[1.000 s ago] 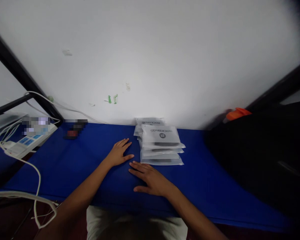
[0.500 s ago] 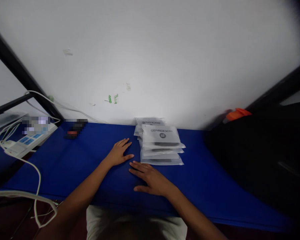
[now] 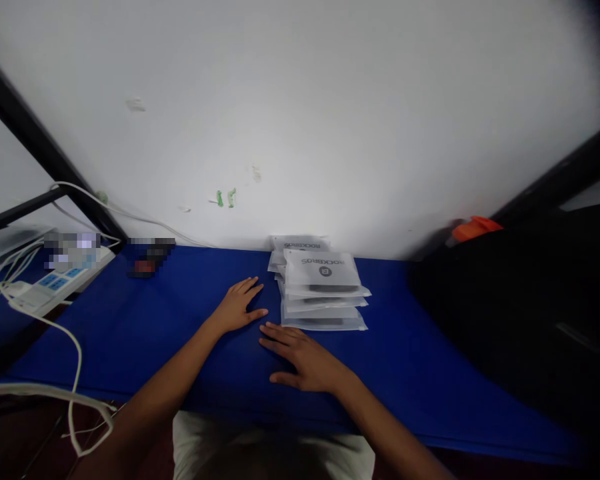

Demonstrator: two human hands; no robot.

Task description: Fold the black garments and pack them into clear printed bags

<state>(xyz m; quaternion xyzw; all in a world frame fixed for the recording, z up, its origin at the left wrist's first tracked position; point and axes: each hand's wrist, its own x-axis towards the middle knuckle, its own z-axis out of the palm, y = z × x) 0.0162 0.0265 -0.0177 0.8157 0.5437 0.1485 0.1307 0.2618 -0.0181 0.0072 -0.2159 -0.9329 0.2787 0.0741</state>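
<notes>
Left hand (image 3: 235, 311), right hand (image 3: 307, 361) palm-down on blue table (image 3: 410, 380), fingers (image 3: 255, 292) loosely spread, gripping nothing, frosted pouches (image 3: 325, 267) stacked near back edge

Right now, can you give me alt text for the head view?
A person's left hand and right hand lie open, holding nothing, on a blue table near stacked plastic bags. A power strip sits at the picture's left.
</notes>
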